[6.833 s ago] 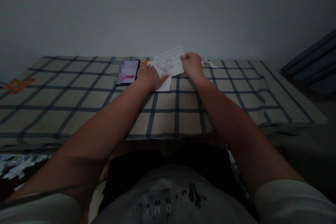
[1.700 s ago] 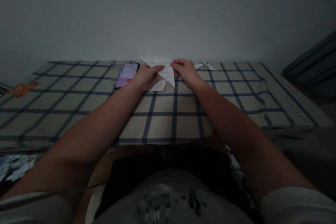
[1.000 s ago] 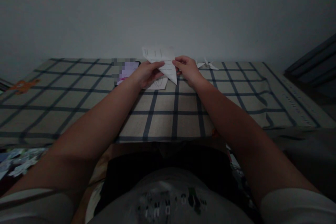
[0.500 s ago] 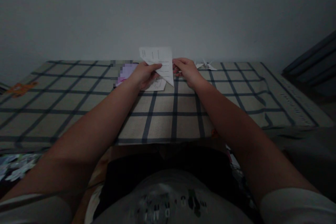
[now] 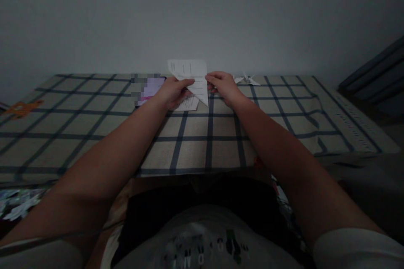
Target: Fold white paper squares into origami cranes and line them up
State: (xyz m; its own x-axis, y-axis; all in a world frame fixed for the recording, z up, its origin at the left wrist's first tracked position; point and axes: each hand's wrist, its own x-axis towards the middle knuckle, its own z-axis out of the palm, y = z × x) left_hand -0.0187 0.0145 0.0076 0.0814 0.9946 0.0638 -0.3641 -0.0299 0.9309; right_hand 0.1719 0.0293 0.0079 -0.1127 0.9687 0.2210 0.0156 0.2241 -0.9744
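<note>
A folded sheet of printed paper (image 5: 197, 71), with one corner pointing down, is held up over the far part of the table. My left hand (image 5: 175, 91) grips its left side, the thumb lying across the front. At the paper's right edge, my right hand (image 5: 222, 86) has thumb and forefinger pinched together on the edge. Below the left hand, more printed paper (image 5: 191, 104) lies on the cloth, partly covered by that hand. A screen with a lilac display (image 5: 152, 87), partly blurred out, lies behind my left wrist.
Folded white paper shapes (image 5: 251, 80) lie behind my right hand, near the wall (image 5: 202, 17). An orange object (image 5: 23, 109) is at the table's left end. A checked tablecloth (image 5: 192, 151) covers the table, and a dark slatted thing stands at the right.
My right thumb and forefinger have come in slightly left onto the paper's right edge. The left hand holds the paper much as before; the whole view has shifted a little.
</note>
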